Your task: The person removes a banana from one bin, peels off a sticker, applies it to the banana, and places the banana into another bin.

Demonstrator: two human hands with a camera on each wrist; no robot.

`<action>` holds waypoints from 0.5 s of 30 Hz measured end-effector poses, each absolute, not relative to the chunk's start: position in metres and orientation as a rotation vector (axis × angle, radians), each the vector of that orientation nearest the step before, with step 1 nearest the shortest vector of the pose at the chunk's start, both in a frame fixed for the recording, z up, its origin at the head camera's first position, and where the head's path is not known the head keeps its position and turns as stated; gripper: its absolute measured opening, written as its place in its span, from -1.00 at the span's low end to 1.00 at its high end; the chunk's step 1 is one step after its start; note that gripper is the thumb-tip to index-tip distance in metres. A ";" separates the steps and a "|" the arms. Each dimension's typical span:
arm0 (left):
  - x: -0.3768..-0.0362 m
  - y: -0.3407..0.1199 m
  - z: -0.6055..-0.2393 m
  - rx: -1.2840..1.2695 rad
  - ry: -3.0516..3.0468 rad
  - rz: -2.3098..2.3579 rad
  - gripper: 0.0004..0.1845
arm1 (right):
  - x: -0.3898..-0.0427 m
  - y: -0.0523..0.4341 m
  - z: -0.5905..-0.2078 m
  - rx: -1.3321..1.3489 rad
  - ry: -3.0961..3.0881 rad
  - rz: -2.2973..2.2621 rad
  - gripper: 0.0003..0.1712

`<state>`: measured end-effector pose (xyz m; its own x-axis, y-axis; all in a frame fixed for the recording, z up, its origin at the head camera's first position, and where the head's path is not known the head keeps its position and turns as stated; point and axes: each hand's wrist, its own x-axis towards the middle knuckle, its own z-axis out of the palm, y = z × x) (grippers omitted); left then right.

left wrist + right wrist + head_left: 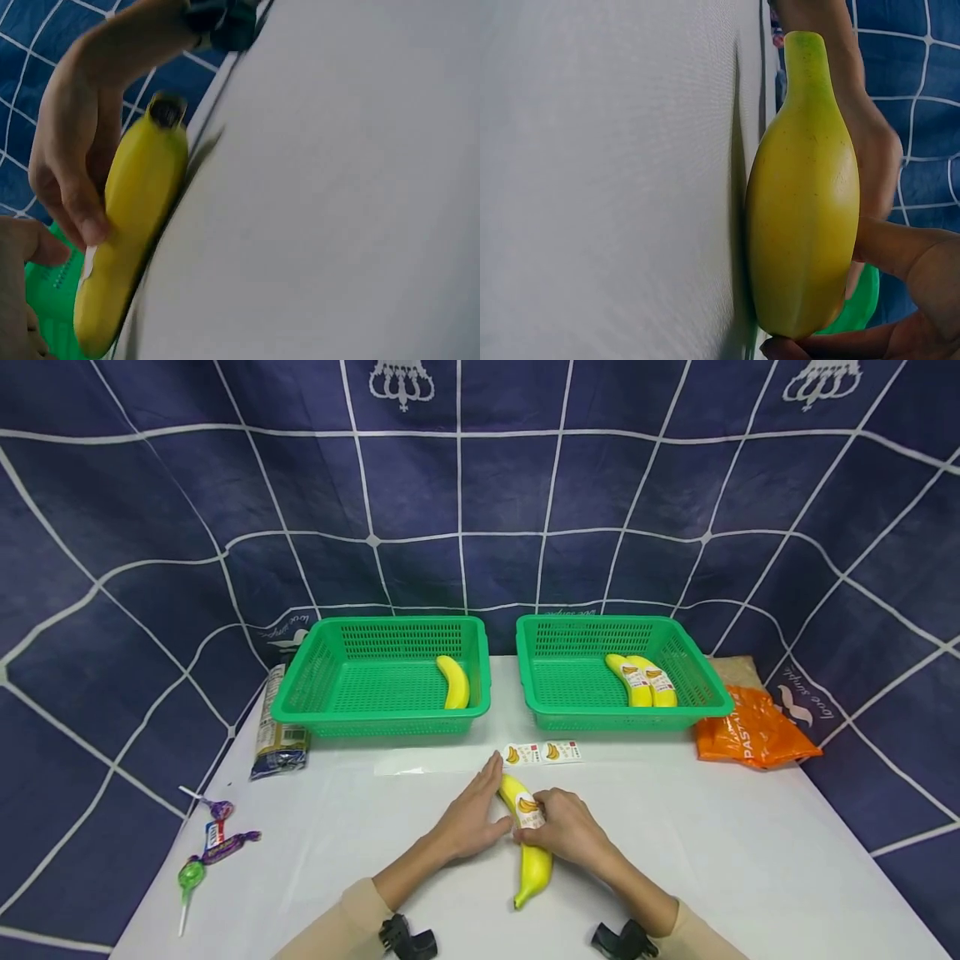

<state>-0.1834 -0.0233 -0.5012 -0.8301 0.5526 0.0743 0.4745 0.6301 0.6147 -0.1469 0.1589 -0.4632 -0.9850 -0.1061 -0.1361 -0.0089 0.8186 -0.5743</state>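
A yellow banana [535, 864] lies on the white table between both hands, its stem end toward the person. A printed fruit sticker [529, 813] is on its upper side. My right hand [567, 828] grips the banana around the sticker, thumb on the left and fingers on the right. In the right wrist view the thumb and a fingertip bracket the far end of the banana [802, 202]. My left hand [471, 818] is beside the banana's left side with fingers extended, its fingertips near the far end. Only a sliver of the sticker [88, 262] shows in the left wrist view.
A sticker strip [543, 752] lies beyond the hands. The left green basket [382, 727] holds one plain banana [453, 682]; the right one [600, 721] holds two stickered bananas [651, 683]. Wrapped candies [217, 839] and a dark packet [277, 735] lie left, an orange pasta bag [753, 727] right.
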 end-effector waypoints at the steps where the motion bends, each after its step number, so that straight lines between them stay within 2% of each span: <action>1: -0.188 -0.021 -0.499 0.852 2.738 0.985 -0.03 | -0.147 0.159 -0.464 -0.095 2.844 -0.897 -0.25; 15: -0.259 0.029 -0.449 0.785 2.804 1.144 -0.02 | -0.144 0.156 -0.463 -0.093 2.867 -0.861 -0.23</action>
